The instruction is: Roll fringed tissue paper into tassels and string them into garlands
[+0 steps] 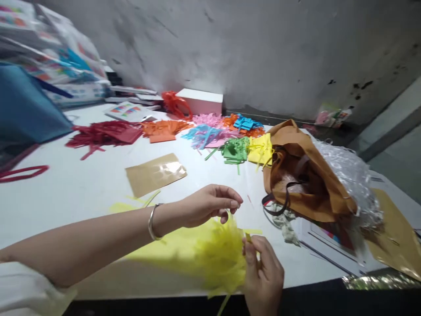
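Observation:
My left hand (pixel 210 204), with a silver bangle at its wrist, hovers above the yellow paper. Its fingers are loosely curled and slightly apart, and nothing shows in them. Lower down, near the table's front edge, my right hand (pixel 264 272) pinches a narrow yellow strip (pixel 248 237) between thumb and fingers. Just left of it is a bunch of fringed yellow tissue paper (pixel 221 259), blurred, with strands hanging past the edge. Flat yellow paper (pixel 158 245) lies under my left forearm.
A brown paper sheet or packet (pixel 156 174) lies beyond my left arm. Fringed bundles in red (pixel 107 134), orange (pixel 164 129), green (pixel 235 151) and yellow (pixel 261 149) line the back. An open brown bag (pixel 309 171) stands at right, beside white stringy plastic (pixel 348 175).

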`<action>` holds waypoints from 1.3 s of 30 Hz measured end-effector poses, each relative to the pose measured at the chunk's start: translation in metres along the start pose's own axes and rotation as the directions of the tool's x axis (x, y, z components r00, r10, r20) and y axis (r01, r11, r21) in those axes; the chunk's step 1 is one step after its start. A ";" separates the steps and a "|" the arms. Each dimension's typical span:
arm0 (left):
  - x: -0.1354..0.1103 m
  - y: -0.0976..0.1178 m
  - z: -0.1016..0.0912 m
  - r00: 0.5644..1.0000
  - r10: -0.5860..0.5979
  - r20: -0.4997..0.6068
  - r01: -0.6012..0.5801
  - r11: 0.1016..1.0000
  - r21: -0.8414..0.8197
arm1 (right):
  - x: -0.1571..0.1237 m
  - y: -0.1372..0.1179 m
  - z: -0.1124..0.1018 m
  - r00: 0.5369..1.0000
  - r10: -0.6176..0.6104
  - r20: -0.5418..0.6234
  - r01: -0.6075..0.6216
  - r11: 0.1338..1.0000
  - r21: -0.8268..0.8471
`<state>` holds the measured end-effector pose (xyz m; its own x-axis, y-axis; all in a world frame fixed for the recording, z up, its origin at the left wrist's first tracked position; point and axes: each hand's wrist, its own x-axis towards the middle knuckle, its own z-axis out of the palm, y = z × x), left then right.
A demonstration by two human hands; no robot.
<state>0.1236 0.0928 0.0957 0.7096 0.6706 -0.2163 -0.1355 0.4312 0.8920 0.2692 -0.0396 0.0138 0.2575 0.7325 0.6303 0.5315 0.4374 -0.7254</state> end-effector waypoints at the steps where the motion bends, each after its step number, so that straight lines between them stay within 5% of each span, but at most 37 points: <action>1: -0.015 -0.004 -0.002 0.999 -0.009 -0.035 0.007 0.998 -0.059 | 0.002 -0.006 0.001 0.999 -0.043 0.016 0.043 0.999 -0.013; 6: -0.068 -0.024 -0.004 0.981 0.001 -0.193 -0.059 0.954 -0.295 | 0.005 -0.037 0.025 0.977 -0.170 0.127 0.165 0.985 0.045; 14: -0.105 -0.049 -0.004 0.923 0.033 -0.383 -0.223 0.857 -0.464 | -0.004 -0.061 0.055 0.977 -0.109 0.182 0.101 0.993 0.057; 22: -0.107 -0.065 -0.003 0.842 0.292 -0.454 -0.417 0.886 -0.204 | -0.002 -0.071 0.051 0.962 -0.061 0.266 0.059 0.998 0.017; 29: -0.112 -0.077 -0.006 0.809 0.444 -0.385 -0.486 0.874 -0.016 | -0.002 -0.067 0.042 0.901 0.135 0.413 -0.189 0.978 0.091; 34: -0.113 -0.077 -0.003 0.804 0.478 -0.355 -0.508 0.861 0.008 | -0.002 -0.071 0.042 0.927 0.031 0.374 -0.078 0.991 0.110; 39: -0.115 -0.074 -0.004 0.842 0.424 -0.334 -0.423 0.902 0.079 | -0.002 -0.068 0.038 0.927 -0.098 0.362 0.068 0.993 0.095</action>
<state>0.0496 -0.0137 0.0527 0.3094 0.9488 0.0639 -0.3684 0.0577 0.9279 0.2020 -0.0512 0.0520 -0.1054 0.8247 0.5557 0.4684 0.5341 -0.7038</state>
